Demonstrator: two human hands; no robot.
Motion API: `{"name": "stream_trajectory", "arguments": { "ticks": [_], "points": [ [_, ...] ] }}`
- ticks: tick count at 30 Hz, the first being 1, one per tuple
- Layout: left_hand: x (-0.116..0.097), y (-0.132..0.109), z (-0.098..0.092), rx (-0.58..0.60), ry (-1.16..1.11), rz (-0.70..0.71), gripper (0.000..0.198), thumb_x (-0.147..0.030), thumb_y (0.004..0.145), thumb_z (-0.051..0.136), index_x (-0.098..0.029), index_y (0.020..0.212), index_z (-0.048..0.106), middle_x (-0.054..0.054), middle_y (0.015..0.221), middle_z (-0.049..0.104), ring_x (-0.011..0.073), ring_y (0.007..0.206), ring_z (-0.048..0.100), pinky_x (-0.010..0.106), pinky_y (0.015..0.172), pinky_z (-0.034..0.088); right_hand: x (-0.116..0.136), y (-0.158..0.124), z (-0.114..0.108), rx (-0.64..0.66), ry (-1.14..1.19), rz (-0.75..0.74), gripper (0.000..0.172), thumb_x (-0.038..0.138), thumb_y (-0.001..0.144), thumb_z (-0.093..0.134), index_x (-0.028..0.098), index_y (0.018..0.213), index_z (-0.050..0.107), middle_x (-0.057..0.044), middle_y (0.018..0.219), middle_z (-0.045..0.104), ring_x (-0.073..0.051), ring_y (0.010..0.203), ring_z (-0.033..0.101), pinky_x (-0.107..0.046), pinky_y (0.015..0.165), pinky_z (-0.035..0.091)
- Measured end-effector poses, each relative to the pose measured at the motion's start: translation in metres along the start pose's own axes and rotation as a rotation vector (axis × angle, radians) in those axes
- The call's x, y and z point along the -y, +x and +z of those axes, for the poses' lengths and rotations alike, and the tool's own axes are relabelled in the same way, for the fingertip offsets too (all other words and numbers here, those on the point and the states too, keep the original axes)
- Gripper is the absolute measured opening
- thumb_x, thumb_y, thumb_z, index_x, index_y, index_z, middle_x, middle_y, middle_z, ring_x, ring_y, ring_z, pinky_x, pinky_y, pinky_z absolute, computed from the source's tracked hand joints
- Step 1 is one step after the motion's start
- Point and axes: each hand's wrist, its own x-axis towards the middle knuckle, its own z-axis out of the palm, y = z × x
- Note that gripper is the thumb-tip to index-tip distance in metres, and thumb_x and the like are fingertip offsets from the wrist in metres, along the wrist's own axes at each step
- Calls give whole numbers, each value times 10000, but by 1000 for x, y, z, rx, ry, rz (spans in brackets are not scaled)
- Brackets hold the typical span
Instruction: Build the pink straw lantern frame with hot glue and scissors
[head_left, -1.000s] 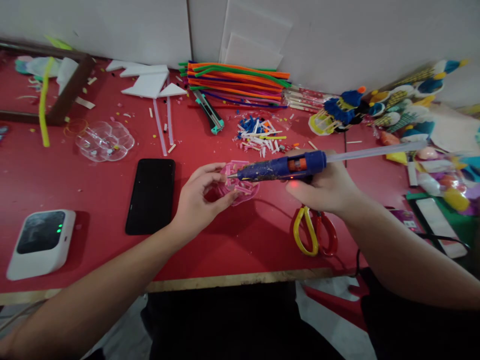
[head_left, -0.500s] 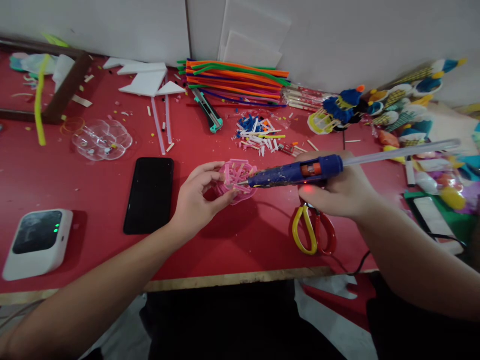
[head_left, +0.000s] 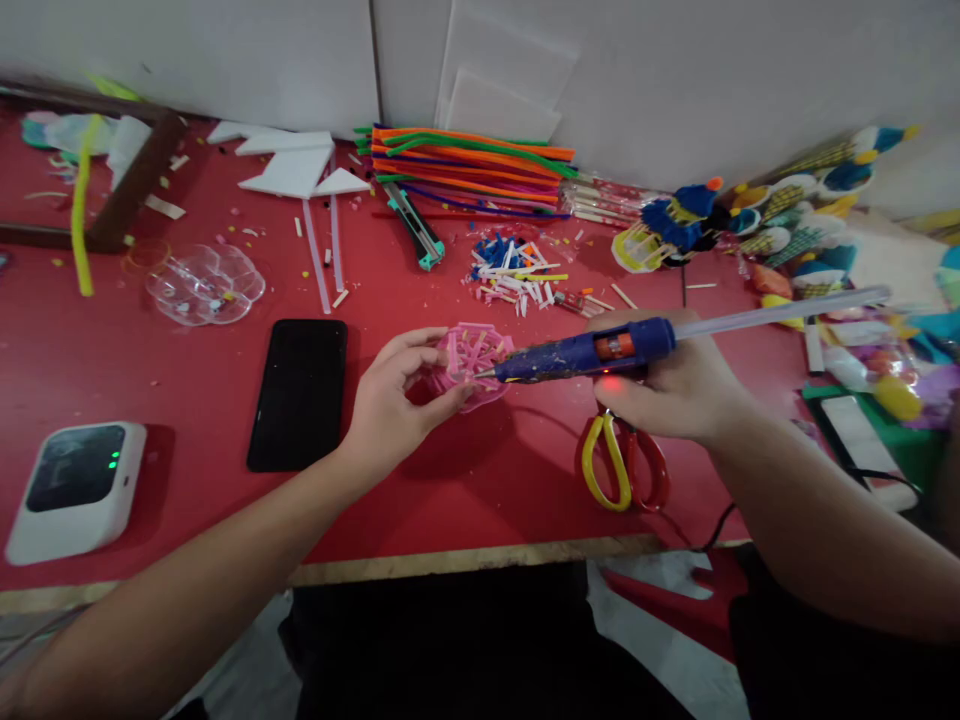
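Between the thumb and fingers of my left hand is a small pink openwork piece, made of criss-crossed strips and held just above the table. My right hand grips a blue glue gun from the right. A clear glue stick sticks out of its back end, and a red light glows on its side. The gun's metal tip points left and lies over the pink piece; whether it touches cannot be made out. Scissors with one yellow and one red handle lie below my right hand.
A black phone and a white device with a screen lie to the left. Behind are a clear petal-shaped tray, a cutter knife, pipe cleaners and cut scraps. Small crafted figures stand at right.
The glue gun and my right hand have shifted slightly left, the tip staying over the pink piece. My left hand keeps its hold. The whole view has moved a little.
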Motion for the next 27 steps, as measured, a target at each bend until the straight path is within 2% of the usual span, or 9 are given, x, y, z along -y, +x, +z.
{"name": "stream_trajectory", "arguments": {
  "ticks": [6,14,21,27],
  "points": [
    [1,0,1,-12,-8,12,231,-355,807,809,-205,953,712,140,1307,640,283,1243,645,469,1089,554,-3,0,0,20,-4,-39,148,289,639,530,239,566,412,52,496,418,-99,451,372,-260,453,284],
    [1,0,1,-12,-1,19,236,-353,810,809,-194,954,707,147,1306,642,292,1252,639,490,1093,549,1,1,1,-13,-41,9,94,282,608,489,248,551,421,59,460,407,-92,406,369,-241,403,280],
    [0,0,0,-11,-1,19,231,-346,810,805,-199,962,710,142,1311,642,287,1259,636,476,1091,551,-2,-1,-2,10,-45,-14,109,251,625,502,246,563,413,59,465,397,-95,416,365,-249,418,274],
    [1,0,1,-11,-14,24,247,-357,808,807,-190,959,705,152,1304,637,291,1261,636,474,1088,551,-11,-3,3,-59,-85,-57,106,259,635,514,246,571,431,49,465,432,-106,408,394,-249,410,293]
  ]
}}
